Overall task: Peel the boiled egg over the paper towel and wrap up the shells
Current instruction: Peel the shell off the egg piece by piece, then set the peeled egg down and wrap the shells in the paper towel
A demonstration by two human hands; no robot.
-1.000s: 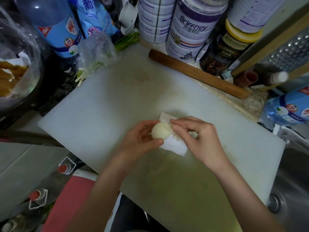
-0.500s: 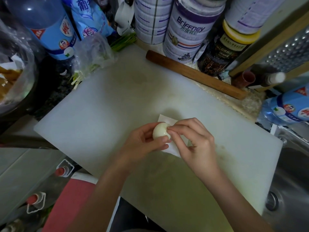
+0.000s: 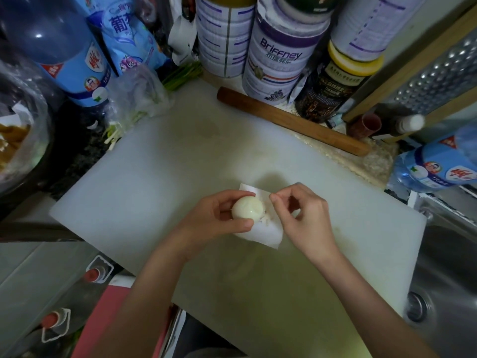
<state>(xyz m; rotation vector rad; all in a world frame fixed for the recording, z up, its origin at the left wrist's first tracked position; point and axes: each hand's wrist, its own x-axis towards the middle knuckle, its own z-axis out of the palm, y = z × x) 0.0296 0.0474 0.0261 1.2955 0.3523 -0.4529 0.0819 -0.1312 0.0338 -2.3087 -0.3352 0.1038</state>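
Left hand (image 3: pixel 214 215) cups egg (image 3: pixel 247 208) over paper towel (image 3: pixel 265 235); right hand (image 3: pixel 302 215) pinched alongside, contents unclear. Egg likely slippery, soft: cradle sides.

Cream-white egg (image 3: pixel 248 208) in the left grip (image 3: pixel 214 218), above a plain white paper towel (image 3: pixel 260 232). Under both, a white cutting board (image 3: pixel 154 177), seemingly yellowed nearer than the grip. Beyond the grip, a brown rolling pin (image 3: pixel 291 120) and a white tin (image 3: pixel 284 55) banded purple. Far left, a blue-labelled bottle (image 3: pixel 74 65).

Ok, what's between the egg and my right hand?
In the head view, paper towel with small shell bits lies between the egg and the right hand.
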